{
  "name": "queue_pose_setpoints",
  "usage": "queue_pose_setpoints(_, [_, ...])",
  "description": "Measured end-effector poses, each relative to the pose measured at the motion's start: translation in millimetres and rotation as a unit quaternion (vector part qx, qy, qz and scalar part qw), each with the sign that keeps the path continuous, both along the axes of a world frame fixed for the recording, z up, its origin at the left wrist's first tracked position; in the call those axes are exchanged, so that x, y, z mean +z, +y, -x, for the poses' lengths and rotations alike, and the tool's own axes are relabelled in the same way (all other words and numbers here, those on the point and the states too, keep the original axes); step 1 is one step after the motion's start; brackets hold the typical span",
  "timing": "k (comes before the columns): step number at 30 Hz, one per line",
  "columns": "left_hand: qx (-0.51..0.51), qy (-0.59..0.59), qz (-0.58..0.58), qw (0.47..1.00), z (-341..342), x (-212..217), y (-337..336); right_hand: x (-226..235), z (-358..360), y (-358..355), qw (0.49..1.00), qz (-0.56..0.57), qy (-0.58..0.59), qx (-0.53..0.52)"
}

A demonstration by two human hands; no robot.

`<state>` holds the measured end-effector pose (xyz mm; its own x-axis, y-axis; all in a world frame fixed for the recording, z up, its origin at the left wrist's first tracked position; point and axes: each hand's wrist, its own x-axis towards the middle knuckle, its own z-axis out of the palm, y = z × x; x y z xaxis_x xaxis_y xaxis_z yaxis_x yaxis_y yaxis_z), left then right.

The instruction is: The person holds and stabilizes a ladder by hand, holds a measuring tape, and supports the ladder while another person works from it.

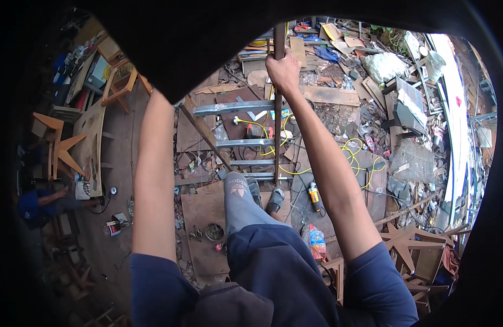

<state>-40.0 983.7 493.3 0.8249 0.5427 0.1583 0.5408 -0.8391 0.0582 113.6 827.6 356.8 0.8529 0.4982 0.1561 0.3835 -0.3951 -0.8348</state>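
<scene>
We face a ladder with narrow brown rails and silvery metal rungs (246,143), its top rungs dull and scuffed. It stands just above the centre of our view, its lower end near our knee in faded blue-grey trousers (238,191). Its long axis runs roughly from twelve to six o'clock; the right rail is nearly straight, the left slants from eleven towards five, so the rungs shorten downward. Our right arm reaches up from between four and five o'clock, and our right hand (284,70) wraps round the right rail. Our left arm (154,163) stretches from seven towards ten; a black shape hides our left hand, so we cannot tell its state.
</scene>
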Motion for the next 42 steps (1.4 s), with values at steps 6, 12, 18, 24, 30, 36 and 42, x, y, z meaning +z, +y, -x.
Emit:
queue_pose_setpoints(6, [-0.033,-0.023,-0.03,0.999,7,-6,-9,0,8,-6,1.0,-0.014,0.011,-0.014])
queue_pose_setpoints(12, [0.002,-0.017,-0.051,0.999,8,-7,13,3,9,1,0.999,-0.022,-0.034,0.004])
queue_pose_setpoints(18, [0.016,-0.019,-0.055,0.998,-8,-7,11,9,-4,0,1.0,-0.017,-0.008,0.012])
queue_pose_setpoints(24, [-0.042,-0.143,0.033,0.988,2,-15,18,16,6,1,0.999,-0.034,0.011,0.024])
queue_pose_setpoints(30, [0.007,-0.083,-0.055,0.995,-1,-21,29,3,0,-2,0.994,-0.096,0.024,0.053])
queue_pose_setpoints(36, [0.025,-0.058,-0.052,0.997,3,-25,30,-6,-1,1,0.987,-0.105,0.097,0.072])
queue_pose_setpoints(42, [0.031,-0.051,-0.034,0.998,0,-18,25,-6,-3,-6,0.993,-0.089,0.038,0.062])
